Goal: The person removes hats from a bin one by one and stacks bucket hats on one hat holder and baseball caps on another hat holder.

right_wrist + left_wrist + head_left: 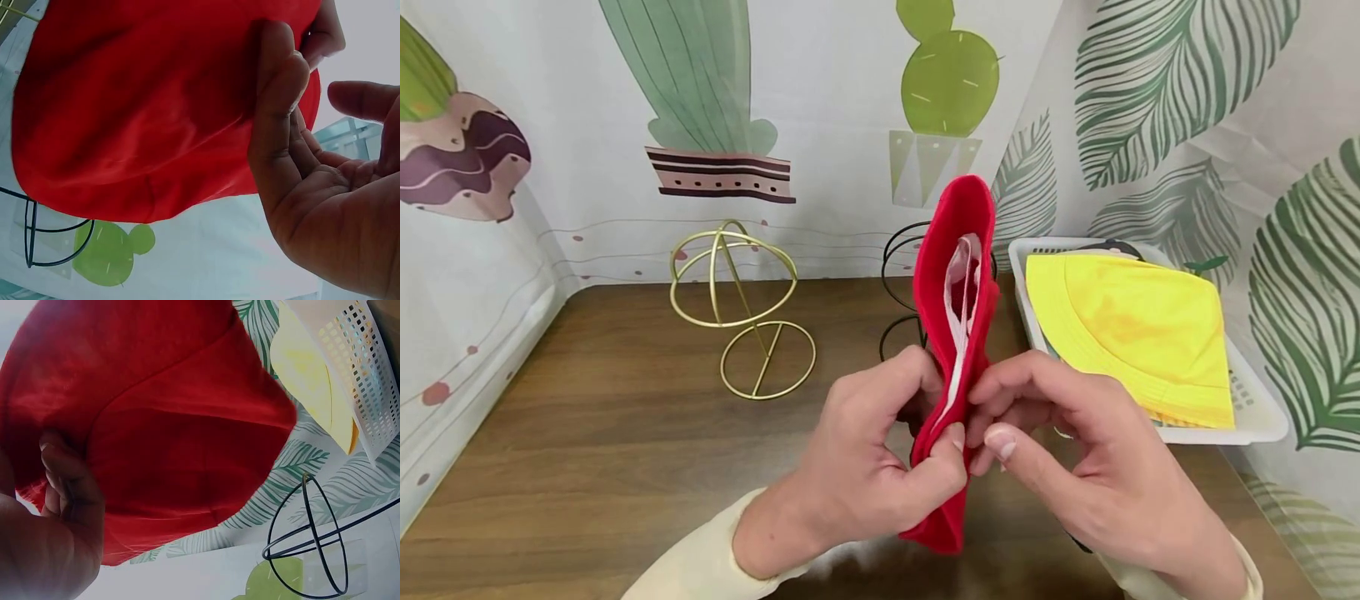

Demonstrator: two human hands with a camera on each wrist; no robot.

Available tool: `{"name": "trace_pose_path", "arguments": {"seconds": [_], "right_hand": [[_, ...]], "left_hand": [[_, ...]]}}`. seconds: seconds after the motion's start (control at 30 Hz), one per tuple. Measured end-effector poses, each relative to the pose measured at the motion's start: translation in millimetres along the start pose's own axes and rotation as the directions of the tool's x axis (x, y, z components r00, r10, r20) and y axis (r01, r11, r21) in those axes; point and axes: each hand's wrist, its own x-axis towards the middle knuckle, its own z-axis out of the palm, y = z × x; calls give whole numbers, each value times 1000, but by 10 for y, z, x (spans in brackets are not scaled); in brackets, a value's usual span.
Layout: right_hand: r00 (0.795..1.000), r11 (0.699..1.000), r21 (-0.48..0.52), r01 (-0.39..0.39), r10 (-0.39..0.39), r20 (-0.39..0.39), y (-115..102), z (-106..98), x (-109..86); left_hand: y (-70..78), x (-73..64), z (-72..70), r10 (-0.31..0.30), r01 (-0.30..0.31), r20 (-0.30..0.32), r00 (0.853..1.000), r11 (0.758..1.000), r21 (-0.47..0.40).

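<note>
A red bucket hat [934,275], folded flat, is held upright on its edge above the table, its opening towards me. A white band or lining shows inside. The left hand [872,450] pinches its near edge, thumb on one side and fingers on the other. At the hat's right face, the right hand [1075,450] touches the cloth with bent, relaxed fingers; its thumb stands apart from them. The right wrist view shows those fingers against the red cloth [137,112]. In the left wrist view, the hat's seamed side [181,425] hides part of the left fingers.
A gold wire stand [767,358] is on the left of the wooden table [625,467]. Behind the red hat is a black wire stand [889,333], partly hidden. A white basket [1262,421] on the right holds a yellow bucket hat [1142,325] and other items. Printed cloth [842,100] hangs behind.
</note>
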Motion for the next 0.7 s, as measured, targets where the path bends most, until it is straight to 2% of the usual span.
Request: {"name": "trace_pose_path", "arguments": {"seconds": [0.1,0.27,0.37,0.53,0.7], "right_hand": [[1000,1000,-28,-15,15,-14,-1,28,-17],[999,997,-62,-46,45,-14,-14,47,-9],[1000,998,-50,-31,31,0,-15,47,10],[1000,999,-32,-21,21,8,1,39,13],[1000,999,-23,-27,27,7,16,32,10]], "left_hand": [[-1,-9,18,5,-6,41,999,1000,8],[-20,-21,27,25,-33,79,997,994,100],[-43,-18,16,32,-44,96,995,991,128],[-66,-6,-1,47,-54,126,991,997,53],[-76,1,-26,38,-33,148,988,999,-34]]}}
